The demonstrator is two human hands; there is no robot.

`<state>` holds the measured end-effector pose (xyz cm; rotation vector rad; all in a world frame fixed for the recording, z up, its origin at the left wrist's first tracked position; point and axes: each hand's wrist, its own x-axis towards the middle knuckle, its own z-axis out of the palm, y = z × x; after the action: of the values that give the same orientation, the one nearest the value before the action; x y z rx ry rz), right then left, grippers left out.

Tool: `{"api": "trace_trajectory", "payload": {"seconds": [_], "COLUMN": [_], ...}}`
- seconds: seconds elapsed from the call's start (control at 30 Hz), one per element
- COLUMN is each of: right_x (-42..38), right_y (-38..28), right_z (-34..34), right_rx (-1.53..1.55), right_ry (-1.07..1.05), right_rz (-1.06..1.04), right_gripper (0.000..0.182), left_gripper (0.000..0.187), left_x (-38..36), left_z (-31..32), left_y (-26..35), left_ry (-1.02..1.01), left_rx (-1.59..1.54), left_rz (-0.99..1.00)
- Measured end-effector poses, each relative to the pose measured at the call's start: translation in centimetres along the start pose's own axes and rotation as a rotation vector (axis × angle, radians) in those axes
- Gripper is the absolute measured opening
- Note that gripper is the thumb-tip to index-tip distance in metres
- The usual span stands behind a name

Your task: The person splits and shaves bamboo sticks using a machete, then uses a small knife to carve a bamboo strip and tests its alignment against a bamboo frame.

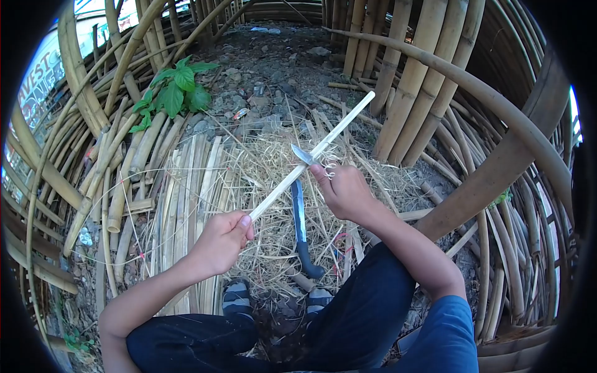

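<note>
A pale bamboo strip [281, 188] runs diagonally from lower left to upper right in front of me. My left hand [221, 239] is closed round its lower end, thumb on top. My right hand [346, 191] is closed on a small knife, whose handle is hidden in the fist. The knife's blade [302, 154] lies across the strip near its middle, and thin curled shavings [330, 171] hang beside the right thumb. Below the strip, a long blade with a dark curved handle [301, 239] rests on the pile of shavings [258, 161].
Split bamboo strips [205, 168] lie at left of the shavings. Upright bamboo poles [420, 81] stand at upper right, with a thick curved pole [491, 93] across them. A green leafy plant [176, 90] grows at upper left. My sandalled feet [237, 298] are below.
</note>
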<state>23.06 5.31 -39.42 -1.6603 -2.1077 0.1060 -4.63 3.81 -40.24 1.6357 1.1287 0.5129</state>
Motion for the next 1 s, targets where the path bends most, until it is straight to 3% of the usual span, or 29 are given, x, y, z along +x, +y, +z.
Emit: {"api": "trace_trajectory", "payload": {"seconds": [0.17, 0.33, 0.4, 0.57, 0.63, 1.0], "right_x": [-0.7, -0.3, -0.3, 0.2, 0.3, 0.5], "right_y": [-3.1, -2.2, -1.2, 0.2, 0.2, 1.4], "right_z": [0.8, 0.8, 1.5, 0.6, 0.3, 0.3], "right_rx": [0.055, 0.012, -0.068, -0.042, -0.016, -0.035], "right_ry": [-0.106, -0.029, 0.152, 0.174, 0.172, 0.217], "right_rz": [-0.118, -0.155, -0.153, -0.029, -0.052, -0.1], "right_gripper": [0.056, 0.055, 0.048, 0.046, 0.055, 0.052], "left_gripper": [0.035, 0.035, 0.035, 0.034, 0.034, 0.035], "left_x": [-0.2, -0.7, -0.8, -1.0, -0.9, -1.7], "left_z": [0.2, -0.3, -0.3, -0.3, -0.4, -0.8], "left_y": [0.5, 1.5, 1.3, 0.7, 0.6, 0.7], "left_ry": [0.027, 0.016, 0.022, 0.025, 0.024, 0.037], "left_rx": [0.044, 0.03, 0.043, 0.066, 0.034, 0.035], "left_rz": [0.05, 0.018, 0.036, 0.047, 0.038, 0.058]}}
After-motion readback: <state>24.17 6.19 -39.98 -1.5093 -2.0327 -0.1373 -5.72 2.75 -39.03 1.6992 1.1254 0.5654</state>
